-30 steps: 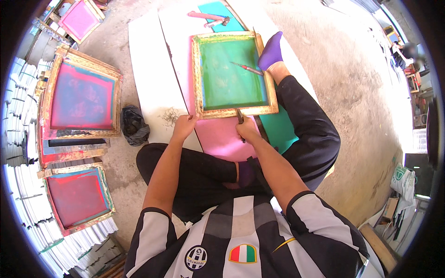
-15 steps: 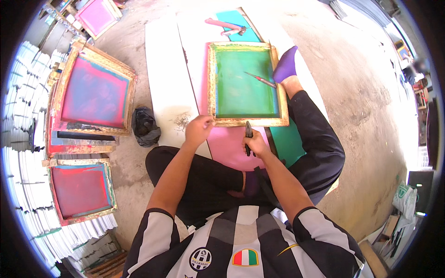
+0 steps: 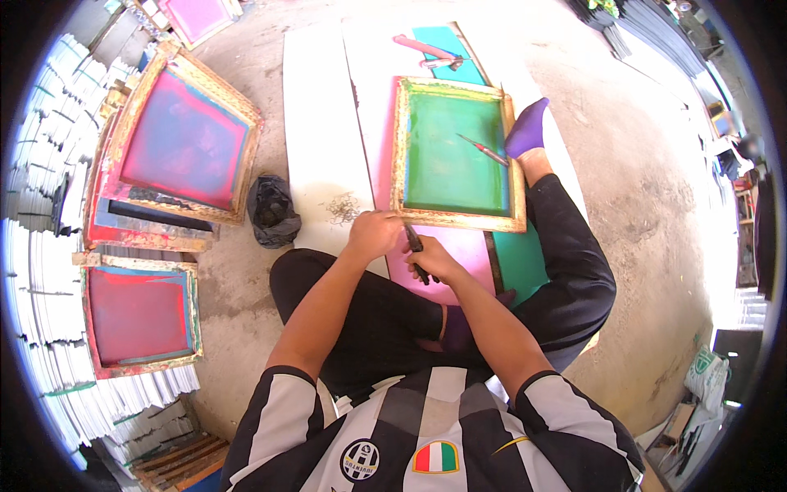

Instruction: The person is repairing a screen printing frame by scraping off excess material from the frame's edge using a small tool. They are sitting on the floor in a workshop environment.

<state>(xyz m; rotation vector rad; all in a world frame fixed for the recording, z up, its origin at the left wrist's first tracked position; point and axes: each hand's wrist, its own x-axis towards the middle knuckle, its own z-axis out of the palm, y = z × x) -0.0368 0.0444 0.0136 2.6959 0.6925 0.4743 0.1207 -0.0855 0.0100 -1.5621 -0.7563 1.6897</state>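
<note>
Right hand (image 3: 434, 261) is clamped on dark pliers (image 3: 415, 243), tip by left hand (image 3: 376, 235) at near-left corner of green-mesh frame (image 3: 459, 220), can't tell if left grip's pinched; frame sits toward right edge of desk (image 3: 320, 123), purple-socked foot (image 3: 529, 129) alongside, probably bracing it.

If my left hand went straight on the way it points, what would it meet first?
Likely the green frame, near left corner; I can't tell whether your left hand already touches it.

I am wearing a black-and-white striped short-sleeved shirt (image 3: 432, 414) with chest badges (image 3: 435, 457), black trousers (image 3: 571, 246) and purple socks (image 3: 527, 131).
</note>
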